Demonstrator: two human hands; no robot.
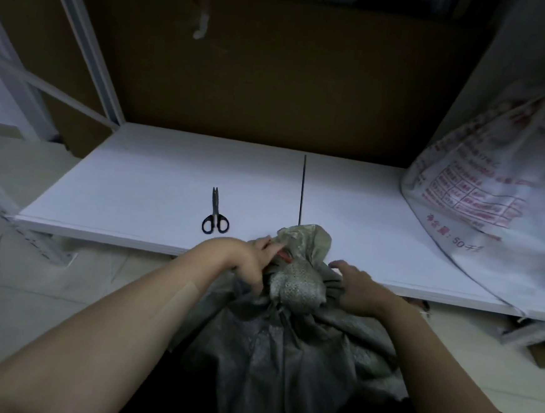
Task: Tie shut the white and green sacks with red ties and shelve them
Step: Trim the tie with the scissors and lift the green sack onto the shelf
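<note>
Low white shelf board [136, 179] fills the middle of the view, backed by brown cardboard [258, 75] and framed at the left by a pale metal upright [85, 45]; a light floor [12, 300] lies in front of it. Black-handled scissors [215, 216] lie on the board, blades pointing towards the back, and a thin dark seam [302, 189] runs front to back just to their right. At the right end of the shelf a white sack [481, 190] with red print leans against the side.

Standing on the floor just before the shelf, between the person's forearms, is the green sack [285, 354]. Its long axis is upright and its gathered mouth points up and away, the loose tuft overlapping the shelf's front edge. A red tie [283, 255] shows at the neck.

The left hand [253, 263] has a closed grip, fingers curled round the bunched neck with the fingertips at the tie. The right hand [356, 288] lies on the folds at the neck's right side, fingers bent over the cloth; whether its grip pinches the fabric or only presses on it cannot be told.
</note>
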